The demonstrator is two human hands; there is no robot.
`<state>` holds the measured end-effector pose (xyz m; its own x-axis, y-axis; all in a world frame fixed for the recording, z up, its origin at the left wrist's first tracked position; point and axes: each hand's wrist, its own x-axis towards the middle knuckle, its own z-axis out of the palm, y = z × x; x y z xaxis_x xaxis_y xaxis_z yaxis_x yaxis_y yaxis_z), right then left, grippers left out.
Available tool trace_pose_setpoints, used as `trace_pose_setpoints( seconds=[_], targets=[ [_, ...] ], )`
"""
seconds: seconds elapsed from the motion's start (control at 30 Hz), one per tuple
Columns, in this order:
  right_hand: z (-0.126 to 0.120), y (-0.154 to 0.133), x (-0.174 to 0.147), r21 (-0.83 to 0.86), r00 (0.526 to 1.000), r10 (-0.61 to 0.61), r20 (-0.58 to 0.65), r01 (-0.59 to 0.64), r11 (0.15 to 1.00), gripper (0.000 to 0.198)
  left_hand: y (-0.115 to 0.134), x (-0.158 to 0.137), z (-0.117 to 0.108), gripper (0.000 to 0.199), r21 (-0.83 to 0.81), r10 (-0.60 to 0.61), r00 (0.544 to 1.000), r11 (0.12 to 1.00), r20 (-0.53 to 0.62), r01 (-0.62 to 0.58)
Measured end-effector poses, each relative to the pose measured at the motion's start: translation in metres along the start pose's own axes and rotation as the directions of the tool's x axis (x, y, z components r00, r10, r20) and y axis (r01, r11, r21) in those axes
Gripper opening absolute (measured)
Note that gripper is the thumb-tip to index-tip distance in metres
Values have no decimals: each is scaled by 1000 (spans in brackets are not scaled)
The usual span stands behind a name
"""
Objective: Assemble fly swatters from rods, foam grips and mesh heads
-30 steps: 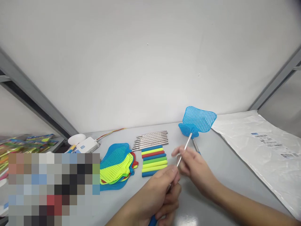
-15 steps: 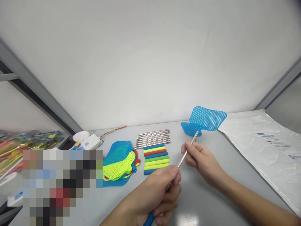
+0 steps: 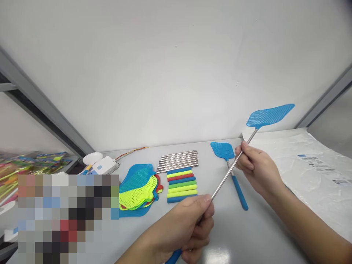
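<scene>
Head view: low in the centre, the left hand [image 3: 187,227] is closed around the blue fly swatter [image 3: 270,114] handle. The right hand [image 3: 257,167], right of centre, pinches its extended steel rod; the head sits upper right. A second swatter [image 3: 229,167] lies on the table [image 3: 261,231].

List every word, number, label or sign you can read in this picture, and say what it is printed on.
No text can be read.
Clear plastic bag: blue-and-white printed labels, too small and blurred to read.
White plastic device with a blue mark: mark too small to read.
Colourful packets at the left edge: blurred print.
</scene>
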<state>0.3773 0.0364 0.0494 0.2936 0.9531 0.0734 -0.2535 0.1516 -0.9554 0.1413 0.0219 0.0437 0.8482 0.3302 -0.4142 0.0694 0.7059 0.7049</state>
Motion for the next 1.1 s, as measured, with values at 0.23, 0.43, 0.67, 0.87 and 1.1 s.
trace_pose_setpoints(
  seconds=[0.23, 0.43, 0.67, 0.87, 1.1],
  targets=[
    [9, 13, -7, 5, 997, -59, -45, 59, 998, 34, 2, -1, 2, 31, 39, 12, 1000, 999, -10, -12],
    [35, 32, -41, -218, 929, 151, 337, -78, 973, 40, 4, -3, 2, 35, 30, 53, 998, 998, -31, -52],
    [11, 11, -17, -72, 998, -11, 66, 16, 997, 38, 6, -5, 0, 39, 41, -8, 999, 999, 36, 6],
    [-27, -13, 18, 84, 985, -99, -141, 111, 990, 45, 1, -3, -1, 36, 53, -59, 997, 997, 55, 56],
    [11, 17, -10, 4, 1000, -25, 1, 25, 1000, 35, 4, -4, -3, 38, 77, -16, 999, 997, 28, 14]
  ],
)
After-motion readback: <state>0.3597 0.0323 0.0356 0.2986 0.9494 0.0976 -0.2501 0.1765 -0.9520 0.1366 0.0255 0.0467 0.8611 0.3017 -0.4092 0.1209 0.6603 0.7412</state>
